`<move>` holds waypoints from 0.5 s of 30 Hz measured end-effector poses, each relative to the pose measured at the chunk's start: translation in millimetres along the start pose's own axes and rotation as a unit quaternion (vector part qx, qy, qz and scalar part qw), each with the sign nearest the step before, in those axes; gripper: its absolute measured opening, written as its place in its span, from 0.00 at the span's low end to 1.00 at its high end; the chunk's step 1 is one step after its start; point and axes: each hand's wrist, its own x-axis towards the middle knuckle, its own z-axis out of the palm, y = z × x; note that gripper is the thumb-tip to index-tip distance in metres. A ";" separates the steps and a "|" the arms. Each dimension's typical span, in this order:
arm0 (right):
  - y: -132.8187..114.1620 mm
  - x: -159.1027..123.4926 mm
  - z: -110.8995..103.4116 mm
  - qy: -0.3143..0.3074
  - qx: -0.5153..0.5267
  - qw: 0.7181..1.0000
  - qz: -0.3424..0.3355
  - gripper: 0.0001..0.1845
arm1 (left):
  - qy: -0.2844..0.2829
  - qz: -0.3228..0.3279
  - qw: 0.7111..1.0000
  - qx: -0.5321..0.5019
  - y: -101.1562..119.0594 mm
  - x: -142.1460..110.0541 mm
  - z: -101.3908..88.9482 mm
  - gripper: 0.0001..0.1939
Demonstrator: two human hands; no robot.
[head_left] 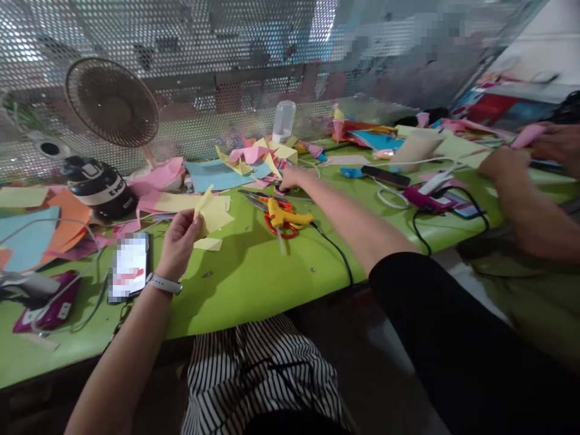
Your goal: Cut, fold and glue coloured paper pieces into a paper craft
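My left hand (pixel 182 234) pinches a folded piece of yellow paper (pixel 214 212) above the green table (pixel 254 284). A small yellow scrap (pixel 208 244) lies just beneath it. Reaching out to the far middle of the table, my right hand (pixel 290 179) has its fingers bent down at a pile of paper scraps; whatever they grip is too small and blurred to name. Nearer me, a yellow glue gun (pixel 286 214) rests across red-handled scissors (pixel 293 230). Behind the right hand lie pink and yellow paper pieces (pixel 254 154) on a blue sheet (pixel 212 176).
To the left stand a fan (pixel 111 103), a black bottle (pixel 99 187), a lit phone (pixel 130 266) and a purple power strip (pixel 54 305). Another purple power strip (pixel 428 198) is at right, near a black phone (pixel 386 176). A co-worker's hands (pixel 507 160) work at far right.
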 end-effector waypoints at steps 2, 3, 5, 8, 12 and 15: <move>-0.7 -1.6 -3.9 0.012 0.003 1.000 0.026 0.15 | -0.021 -0.003 1.000 -0.003 0.4 0.6 -0.6 0.18; -0.8 -3.5 -6.1 0.020 0.006 0.999 0.035 0.16 | -0.032 -0.003 0.999 -0.005 0.0 1.1 -1.2 0.19; 0.4 -9.3 -10.6 0.042 0.017 0.998 0.040 0.17 | -0.050 -0.005 0.999 -0.012 -1.8 2.6 -3.0 0.19; 6.6 -21.3 -14.8 0.070 0.053 0.996 0.035 0.13 | -0.061 -0.009 0.998 -0.023 -5.4 5.0 -5.8 0.19; 20.3 -35.3 -10.6 0.097 0.107 0.989 0.033 0.08 | -0.059 0.000 0.997 -0.038 -8.3 6.8 -7.5 0.17; 28.2 -39.5 -5.0 0.140 0.141 0.979 0.044 0.11 | -0.063 0.005 0.997 -0.032 -9.6 7.2 -7.8 0.16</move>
